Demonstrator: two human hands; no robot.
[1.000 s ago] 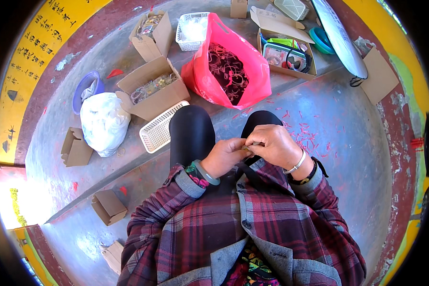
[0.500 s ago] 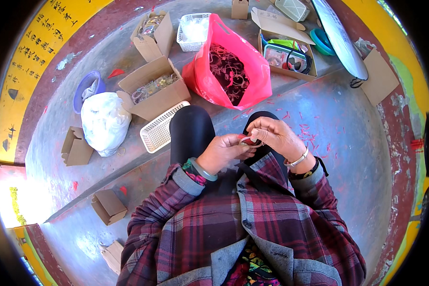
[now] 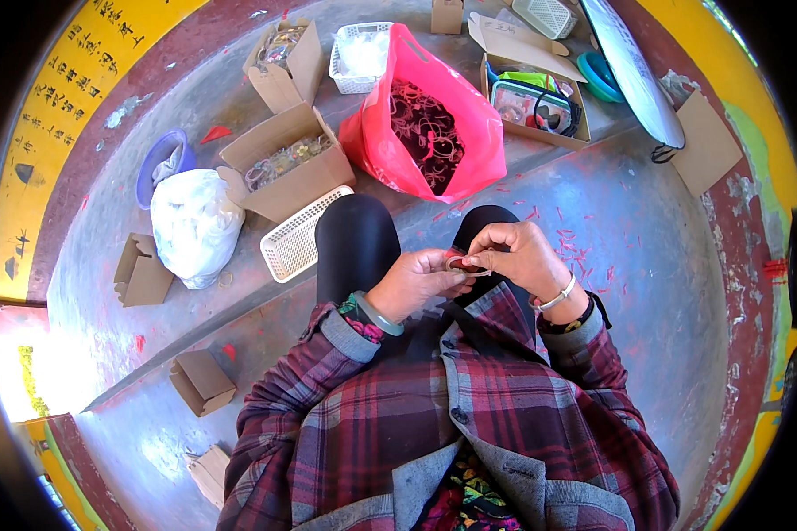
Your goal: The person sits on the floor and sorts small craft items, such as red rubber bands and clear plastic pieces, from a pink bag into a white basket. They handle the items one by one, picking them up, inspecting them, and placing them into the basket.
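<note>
Above my knees, my left hand [image 3: 419,283] has its fingers closed on a small pale ring [image 3: 480,273] with a bit of red material [image 3: 455,261] on it. From the other side my right hand [image 3: 524,259] pinches at the same ring, thumb and forefinger pressed together by the red part. My fingers cover much of the ring, so its full shape is hidden. Beyond my knees stands a pink-red plastic bag [image 3: 372,133], wide at the mouth, with many thin pale and reddish loops [image 3: 427,133] inside.
Left of the bag are a cardboard box [image 3: 305,188] of loops, a cream plastic basket [image 3: 292,241] and a stuffed white bag [image 3: 197,228]. Red scraps [image 3: 571,250] lie on the floor at right. Farther right stands an open carton [image 3: 545,133] beside a large leaning panel [image 3: 633,71].
My right hand's fingers have come down and closed on the red part of the ring; before, they were raised higher and more spread. My left hand has stayed nearly still.
</note>
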